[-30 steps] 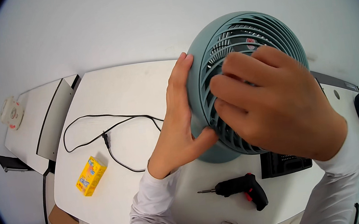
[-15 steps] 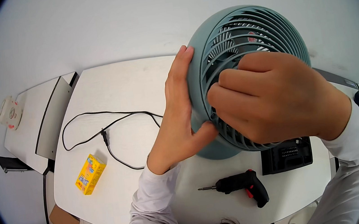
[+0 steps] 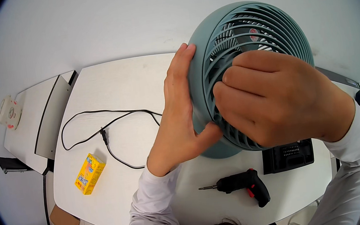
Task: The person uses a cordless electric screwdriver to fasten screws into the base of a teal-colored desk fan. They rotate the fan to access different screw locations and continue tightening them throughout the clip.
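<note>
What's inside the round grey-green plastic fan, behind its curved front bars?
Inside the fan, past its upper bars, show a dark grey part with a small red mark and, left of it, thin slats. The right hand hides whatever sits behind the lower middle.

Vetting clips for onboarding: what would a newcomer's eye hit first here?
The big grey-green fan right of centre, the left hand holding its side, the right hand curled at its front grille. Then the bright yellow box on the left of the white table, and the black-and-red power screwdriver lying nearer the person, below the fan.
</note>
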Demonstrator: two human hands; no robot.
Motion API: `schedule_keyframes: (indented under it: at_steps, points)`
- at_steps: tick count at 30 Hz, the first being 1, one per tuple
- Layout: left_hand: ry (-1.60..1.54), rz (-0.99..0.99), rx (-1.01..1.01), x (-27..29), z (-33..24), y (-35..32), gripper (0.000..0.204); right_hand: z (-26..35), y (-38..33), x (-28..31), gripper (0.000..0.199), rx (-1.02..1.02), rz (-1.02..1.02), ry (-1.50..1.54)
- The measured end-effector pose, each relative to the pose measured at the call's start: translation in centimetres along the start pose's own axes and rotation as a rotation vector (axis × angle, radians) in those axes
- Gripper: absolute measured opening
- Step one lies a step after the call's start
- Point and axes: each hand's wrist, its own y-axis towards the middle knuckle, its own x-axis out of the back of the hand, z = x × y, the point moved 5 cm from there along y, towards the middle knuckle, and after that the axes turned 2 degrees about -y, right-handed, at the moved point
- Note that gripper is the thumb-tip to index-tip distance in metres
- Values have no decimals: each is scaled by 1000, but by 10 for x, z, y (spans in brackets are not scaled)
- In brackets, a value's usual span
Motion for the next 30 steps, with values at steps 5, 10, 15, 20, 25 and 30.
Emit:
schedule_keyframes:
  at_steps: [5, 10, 15, 20, 25, 30]
  points:
    - [75, 38, -48, 4, -6, 1, 104, -4, 0, -2, 17, -56, -11, -15]
    - [61, 14, -56, 3, -3, 0, 104, -6, 1, -3, 16, -77, 6, -54]
    - [40, 6, -34, 1, -3, 1, 102, -7, 1, -1, 16, -71, 8, -43]
    - [40, -4, -18, 5, -3, 0, 101, -9, 2, -3, 17, -75, 9, -37]
    - [24, -32, -44, 5, -3, 1, 100, -2, 2, -3, 19, -85, -80, -75]
    - [-13, 13, -17, 3, -6, 5, 101, -8, -1, 3, 20, -141, -10, 33]
